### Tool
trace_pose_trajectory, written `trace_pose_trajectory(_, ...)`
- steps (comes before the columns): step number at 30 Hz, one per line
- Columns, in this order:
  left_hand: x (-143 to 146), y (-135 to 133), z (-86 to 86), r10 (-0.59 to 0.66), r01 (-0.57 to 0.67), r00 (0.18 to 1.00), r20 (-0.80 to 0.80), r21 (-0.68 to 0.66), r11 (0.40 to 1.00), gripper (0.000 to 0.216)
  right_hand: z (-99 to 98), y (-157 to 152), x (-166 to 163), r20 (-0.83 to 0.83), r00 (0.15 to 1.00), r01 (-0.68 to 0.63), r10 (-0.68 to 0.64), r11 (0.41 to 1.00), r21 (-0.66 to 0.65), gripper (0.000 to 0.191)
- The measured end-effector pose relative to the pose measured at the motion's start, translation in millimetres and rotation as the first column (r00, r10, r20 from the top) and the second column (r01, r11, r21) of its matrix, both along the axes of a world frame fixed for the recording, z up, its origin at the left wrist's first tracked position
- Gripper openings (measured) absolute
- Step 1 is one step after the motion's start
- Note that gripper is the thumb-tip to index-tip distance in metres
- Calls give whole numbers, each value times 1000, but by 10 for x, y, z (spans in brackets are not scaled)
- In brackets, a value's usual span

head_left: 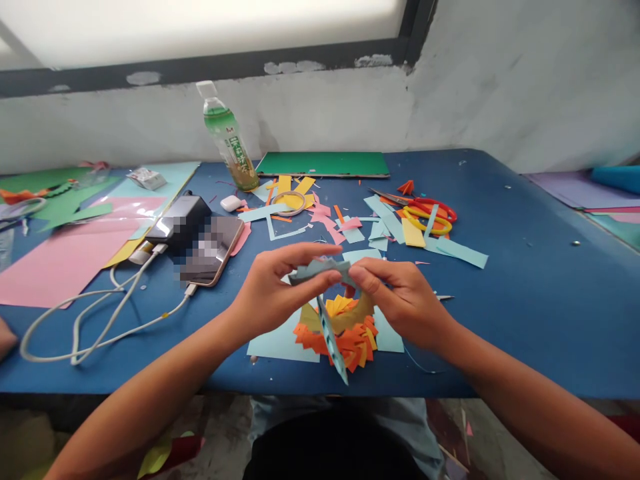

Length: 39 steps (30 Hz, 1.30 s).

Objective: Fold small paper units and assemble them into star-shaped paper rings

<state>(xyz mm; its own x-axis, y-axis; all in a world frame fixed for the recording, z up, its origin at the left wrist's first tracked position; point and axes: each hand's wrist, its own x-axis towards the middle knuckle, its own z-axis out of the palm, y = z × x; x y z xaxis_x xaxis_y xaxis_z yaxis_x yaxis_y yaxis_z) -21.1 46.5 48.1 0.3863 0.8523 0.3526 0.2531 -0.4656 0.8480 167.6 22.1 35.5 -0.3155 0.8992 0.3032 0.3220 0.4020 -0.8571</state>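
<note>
Head view: our left hand [270, 287] and right hand [400, 287] both pinch the blue paper [319, 268], over the orange paper ring [356, 341]; we should press lightly along its edges (thin paper probably creases easily), clear of the scraps [393, 223] beyond.

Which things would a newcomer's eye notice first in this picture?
Probably the orange and yellow paper piece, low in the centre, beneath the left hand and right hand, which hold folded blue paper. Next, the green-labelled bottle at the back left, then the red and yellow scissor handles among paper scraps, right of centre.
</note>
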Motion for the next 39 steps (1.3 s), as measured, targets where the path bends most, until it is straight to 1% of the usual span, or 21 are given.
trace_pose_trajectory(2, -32, 49, -1, -17, 21, 997, 73, -51, 999, 37, -3, 19, 7, -94, 989, 110, -111, 994, -16, 33)
trace_pose_trajectory(4, -61, 91, -10, -45, 61, 992, 120, -133, 989, 44, -24, 48, 14, -183, 961, 199, -206, 978, -56, 33)
trace_pose_trajectory(5, -71, 105, -14, -50, 69, 992, 114, -168, 983, 48, -40, 64, 17, -224, 947, 217, -230, 973, -82, 33)
trace_pose_trajectory(7, -77, 113, -16, -24, 36, 998, 65, -191, 981, 52, -78, 92, 22, -298, 923, 209, -242, 968, -139, 33)
trace_pose_trajectory(9, -72, 103, -1, -15, 21, 999, 33, -171, 985, 46, -113, 112, 25, -354, 905, 180, -237, 966, -186, 32)
trace_pose_trajectory(12, -65, 94, 44, -69, 77, 996, 58, -142, 987, 27, -145, 132, 33, -396, 887, 159, -237, 962, -220, 29)
trace_pose_trajectory(13, -67, 98, 58, -81, 91, 994, 70, -140, 986, 23, -147, 136, 38, -402, 882, 165, -246, 960, -226, 28)
trace_pose_trajectory(15, -80, 118, 72, -63, 74, 994, 88, -133, 988, 18, -137, 140, 53, -377, 892, 171, -250, 958, -230, 27)
trace_pose_trajectory(17, -100, 141, 70, -19, 31, 995, 100, -114, 993, 14, -112, 137, 70, -293, 935, 141, -199, 968, -207, 25)
trace_pose_trajectory(19, -113, 147, 67, 17, -9, 995, 98, -87, 996, 11, -75, 126, 84, -189, 971, 121, -149, 981, -149, 23)
trace_pose_trajectory(21, -107, 124, 74, 26, -20, 998, 65, -86, 996, 11, -30, 108, 86, -124, 978, 163, -167, 986, -48, 25)
trace_pose_trajectory(23, -77, 68, 95, 29, -28, 999, 17, -82, 996, 12, 18, 88, 74, -99, 974, 212, -205, 975, 69, 28)
trace_pose_trajectory(24, -56, 32, 108, 34, -35, 999, -10, -62, 997, 12, 39, 78, 65, -84, 976, 211, -201, 970, 120, 28)
trace_pose_trajectory(26, -8, -46, 133, 42, -42, 997, -57, -1, 999, 11, 71, 59, 50, -45, 988, 155, -149, 968, 195, 23)
trace_pose_trajectory(28, 27, -112, 152, 26, -24, 995, -95, 23, 999, 10, 82, 42, 47, -18, 996, 91, -89, 964, 249, 18)
trace_pose_trajectory(29, 36, -135, 158, 9, -9, 994, -106, 4, 1000, 9, 79, 34, 52, -15, 997, 71, -70, 962, 264, 17)
trace_pose_trajectory(31, 29, -149, 166, -46, 36, 993, -113, -86, 996, 11, 66, 21, 74, -42, 997, 76, -67, 958, 276, 17)
trace_pose_trajectory(33, -1, -129, 170, -121, 100, 988, -97, -204, 974, 17, 53, 11, 100, -84, 991, 123, -105, 959, 255, 16)
trace_pose_trajectory(35, -35, -95, 168, -198, 171, 977, -72, -279, 945, 20, 45, 8, 119, -138, 979, 175, -147, 960, 219, 14)
trace_pose_trajectory(37, -54, -69, 158, -250, 222, 966, -70, -274, 936, 18, 42, 10, 125, -193, 966, 208, -174, 963, 171, 11)
trace_pose_trajectory(39, -50, -58, 135, -268, 240, 960, -85, -248, 939, 15, 39, 19, 122, -236, 954, 217, -183, 968, 128, 8)
